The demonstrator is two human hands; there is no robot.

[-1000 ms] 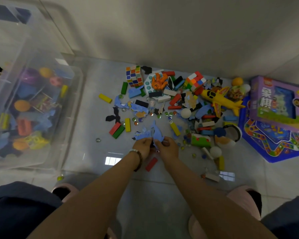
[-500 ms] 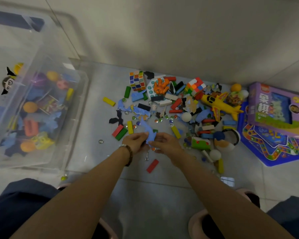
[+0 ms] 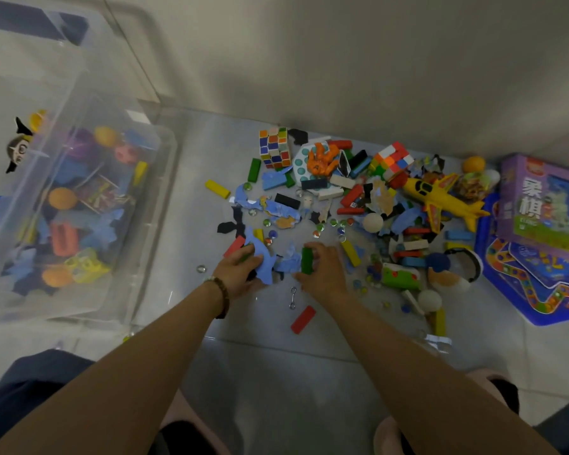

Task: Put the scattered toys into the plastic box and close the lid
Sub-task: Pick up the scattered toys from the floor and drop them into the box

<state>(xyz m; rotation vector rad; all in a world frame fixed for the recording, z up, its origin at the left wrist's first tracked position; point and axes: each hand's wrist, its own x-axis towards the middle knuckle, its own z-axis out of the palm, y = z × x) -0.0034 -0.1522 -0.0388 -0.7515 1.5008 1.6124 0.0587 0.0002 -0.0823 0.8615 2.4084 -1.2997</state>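
A clear plastic box (image 3: 151,205) stands open at the left, partly filled with toys. Its lid (image 3: 79,34) leans behind it against the wall. Scattered toys cover the floor ahead: wooden blocks, marbles, blue foam pieces, two puzzle cubes (image 3: 274,147) and a yellow toy plane (image 3: 440,198). My left hand (image 3: 240,274) holds a blue foam piece (image 3: 263,257) at the pile's near edge. My right hand (image 3: 322,267) grips a green block (image 3: 306,260), with another blue foam piece beside it.
A purple game box (image 3: 542,205) lies on a blue game board (image 3: 539,290) at the right. A red block (image 3: 303,319) and a small metal clasp (image 3: 292,297) lie just in front of my hands. My knees and pink slippers are at the bottom.
Both hands moved forward and apart from handling one blue foam piece together. My right hand has taken a green block. My left keeps a blue foam piece.
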